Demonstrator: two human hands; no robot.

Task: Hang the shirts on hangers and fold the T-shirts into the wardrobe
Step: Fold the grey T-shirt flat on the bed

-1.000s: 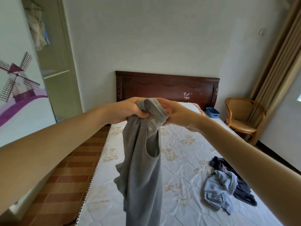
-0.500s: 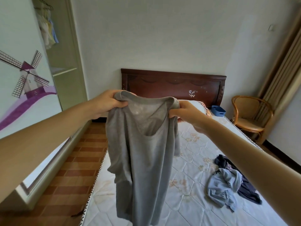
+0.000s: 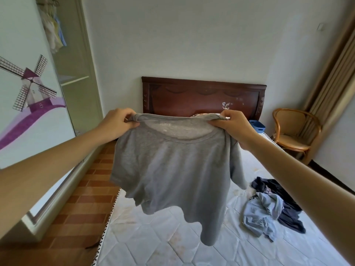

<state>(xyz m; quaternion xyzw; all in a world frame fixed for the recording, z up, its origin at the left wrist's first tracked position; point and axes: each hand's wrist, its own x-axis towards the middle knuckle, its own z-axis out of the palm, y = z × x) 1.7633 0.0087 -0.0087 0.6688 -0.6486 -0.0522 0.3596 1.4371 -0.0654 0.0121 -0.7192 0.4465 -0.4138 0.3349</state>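
Presently, a grey T-shirt (image 3: pixel 172 169) hangs spread in the air above the bed (image 3: pixel 192 246), neckline uppermost, hem rippled and uneven, one sleeve drooping at right. The left hand (image 3: pixel 117 124) pinches one shoulder; the right hand (image 3: pixel 235 125) pinches the other. A heap of clothes (image 3: pixel 272 206) lies on the bed at right.

The grey T-shirt (image 3: pixel 172 169) hides the middle of the mattress (image 3: pixel 153 246) and the lower middle of the headboard (image 3: pixel 192 96). Something patterned (image 3: pixel 197 114) peeks above its collar, too covered to identify. Faint print inside the neckline is unreadable. Both forearms are cut off by the side edges. The hanging clothes (image 3: pixel 53 29) in the wardrobe (image 3: pixel 80 73) run past the top edge, their shapes blurred together
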